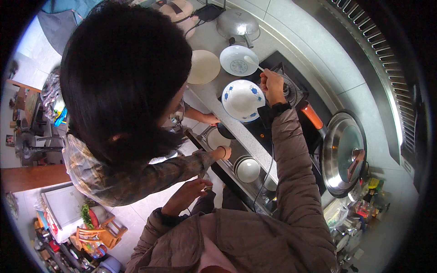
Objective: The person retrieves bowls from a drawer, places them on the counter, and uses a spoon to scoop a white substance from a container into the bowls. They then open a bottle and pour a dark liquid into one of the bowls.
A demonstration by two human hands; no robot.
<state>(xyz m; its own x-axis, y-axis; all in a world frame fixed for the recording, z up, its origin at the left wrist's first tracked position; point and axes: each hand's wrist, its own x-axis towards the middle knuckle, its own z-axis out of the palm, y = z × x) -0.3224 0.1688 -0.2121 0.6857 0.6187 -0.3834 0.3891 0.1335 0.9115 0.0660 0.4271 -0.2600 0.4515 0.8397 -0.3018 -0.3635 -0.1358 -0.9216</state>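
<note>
My right hand (272,85) grips the handle of a white spoon (252,61), whose bowl end is over a pale blue-patterned bowl (238,68). Closer to me, a white bowl with blue flowers (243,99) sits at the counter's edge, just left of that hand. My left hand (187,196) hangs low in front of my jacket with its fingers partly curled. Nothing shows in it, but its palm is hidden. Beyond it, a co-worker's hand (222,153) reaches to an open drawer (232,170) holding stacked bowls (248,170) and a plate (217,138).
A co-worker (126,85) leans in closely on the left. On the gas stove (290,88), a lidded wok (342,153) has its orange handle (311,114) pointing towards the burner. A cream plate (204,67) and a metal lid (238,24) stand farther back. A cable (269,170) hangs over the drawer.
</note>
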